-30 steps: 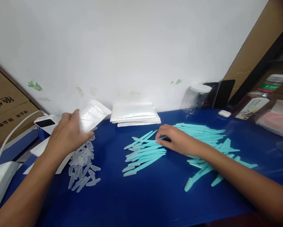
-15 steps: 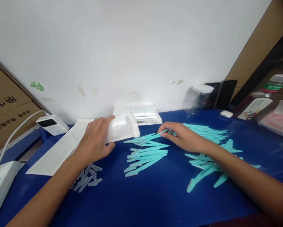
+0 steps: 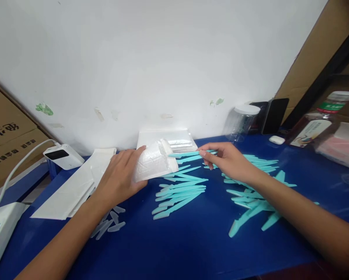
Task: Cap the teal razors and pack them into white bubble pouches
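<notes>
My left hand (image 3: pixel 123 169) is closed on a small white bubble mailer (image 3: pixel 153 161), whose mouth gapes toward the right. My right hand (image 3: pixel 225 159) pinches a turquoise eyebrow razor (image 3: pixel 188 154); its left tip is at the mailer's mouth. Another turquoise razor lies close beneath it, and I cannot tell whether it is held too. Below the mailer, a fanned row of eyebrow razors (image 3: pixel 180 192) rests on the blue table (image 3: pixel 168 245). More razors (image 3: pixel 253 206) form a loose pile under my right forearm. Small clear blade covers (image 3: pixel 113 223) lie near my left wrist, partly hidden by it.
A stack of white mailers (image 3: pixel 177 138) stands against the wall. Flat white mailers (image 3: pixel 72 186) lie at left, beside a power bank (image 3: pixel 64 156) with a cable. At right are a clear jar (image 3: pixel 241 122), a dark phone (image 3: pixel 275 116), a white earbud case (image 3: pixel 276 140) and a bottle (image 3: pixel 316 124).
My right hand has lifted a razor up from the row and brought its tip to the mailer's mouth. My left hand has raised and tilted the mailer, its opening now wider.
</notes>
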### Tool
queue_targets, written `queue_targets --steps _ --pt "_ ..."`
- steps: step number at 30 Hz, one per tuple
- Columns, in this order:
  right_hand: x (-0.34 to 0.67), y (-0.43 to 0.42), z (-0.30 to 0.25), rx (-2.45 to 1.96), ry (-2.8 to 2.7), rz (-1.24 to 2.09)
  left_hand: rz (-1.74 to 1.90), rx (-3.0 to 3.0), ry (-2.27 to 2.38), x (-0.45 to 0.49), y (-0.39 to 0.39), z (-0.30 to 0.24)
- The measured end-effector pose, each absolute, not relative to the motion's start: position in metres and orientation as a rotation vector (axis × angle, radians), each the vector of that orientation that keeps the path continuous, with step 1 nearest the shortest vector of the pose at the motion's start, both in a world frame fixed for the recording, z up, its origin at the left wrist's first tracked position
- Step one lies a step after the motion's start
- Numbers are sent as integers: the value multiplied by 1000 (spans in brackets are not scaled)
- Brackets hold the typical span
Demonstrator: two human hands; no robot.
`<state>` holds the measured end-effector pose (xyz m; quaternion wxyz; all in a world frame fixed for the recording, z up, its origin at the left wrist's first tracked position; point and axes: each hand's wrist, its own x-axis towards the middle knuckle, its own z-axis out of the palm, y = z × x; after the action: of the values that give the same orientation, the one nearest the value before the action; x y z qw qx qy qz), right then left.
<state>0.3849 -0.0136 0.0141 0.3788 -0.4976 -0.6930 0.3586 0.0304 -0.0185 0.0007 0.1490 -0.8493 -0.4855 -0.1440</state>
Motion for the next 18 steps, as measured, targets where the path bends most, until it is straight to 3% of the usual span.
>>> queue_targets --steps 8,18 --pt "396 -9 20 -1284 -1681 761 -407 -2393 -1409 27 -16 0" --pt "370 -25 4 -1152 -1791 894 -590 -2551 -1146 48 -31 -9"
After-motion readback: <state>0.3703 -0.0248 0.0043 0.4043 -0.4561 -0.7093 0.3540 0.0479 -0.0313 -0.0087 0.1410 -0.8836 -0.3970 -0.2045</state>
